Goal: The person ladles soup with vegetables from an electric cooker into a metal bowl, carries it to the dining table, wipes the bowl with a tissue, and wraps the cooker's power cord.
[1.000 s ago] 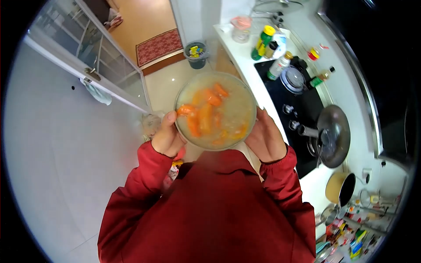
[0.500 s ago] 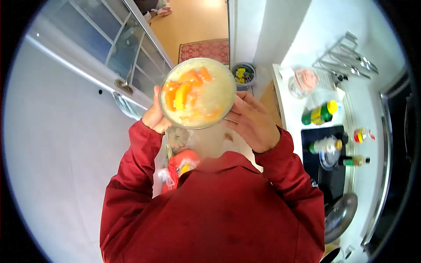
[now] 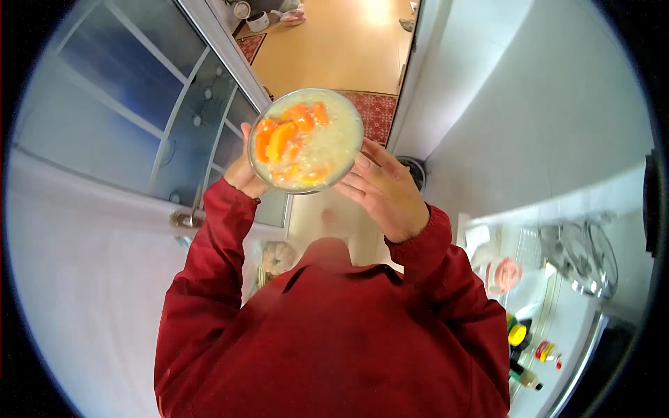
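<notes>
Your left hand (image 3: 244,173), half curled, and your right hand (image 3: 391,202), with fingers loosely spread, together hold the bowl (image 3: 298,190) by its two sides, in front of you. Inside it, orange pieces (image 3: 280,141) lie in pale thick food (image 3: 339,143). Farther, a bin (image 3: 420,174) stands near the wall (image 3: 502,118); beyond, a red mat (image 3: 378,115) lies at the doorway.

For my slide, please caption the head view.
Left hand and right hand hold a round clear bowl: pale soupy food, orange chunks.
</notes>
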`<act>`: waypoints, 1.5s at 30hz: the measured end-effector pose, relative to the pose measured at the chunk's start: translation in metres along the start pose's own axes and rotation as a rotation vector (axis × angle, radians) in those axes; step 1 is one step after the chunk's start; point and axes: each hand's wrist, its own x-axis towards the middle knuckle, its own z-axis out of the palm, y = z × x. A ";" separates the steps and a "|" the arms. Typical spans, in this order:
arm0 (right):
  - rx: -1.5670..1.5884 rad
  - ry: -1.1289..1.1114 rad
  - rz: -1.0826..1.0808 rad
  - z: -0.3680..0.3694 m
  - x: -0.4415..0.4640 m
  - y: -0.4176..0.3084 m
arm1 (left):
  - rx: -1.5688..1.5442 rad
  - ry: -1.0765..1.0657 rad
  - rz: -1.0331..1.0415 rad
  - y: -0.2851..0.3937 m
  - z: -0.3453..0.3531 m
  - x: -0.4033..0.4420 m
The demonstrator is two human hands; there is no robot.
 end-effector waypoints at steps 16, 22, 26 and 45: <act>0.104 -0.085 -0.043 -0.118 0.287 -0.197 | 0.168 0.045 -0.042 0.110 -0.002 0.354; 0.102 -0.058 -0.080 -0.161 0.434 -0.274 | 0.060 0.040 -0.028 0.158 -0.030 0.510; 0.112 -0.081 -0.063 -0.183 0.550 -0.345 | 0.116 0.038 -0.006 0.216 -0.030 0.616; 0.042 -0.191 -0.028 -0.204 1.084 -0.640 | 0.165 -0.066 -0.004 0.505 -0.109 1.130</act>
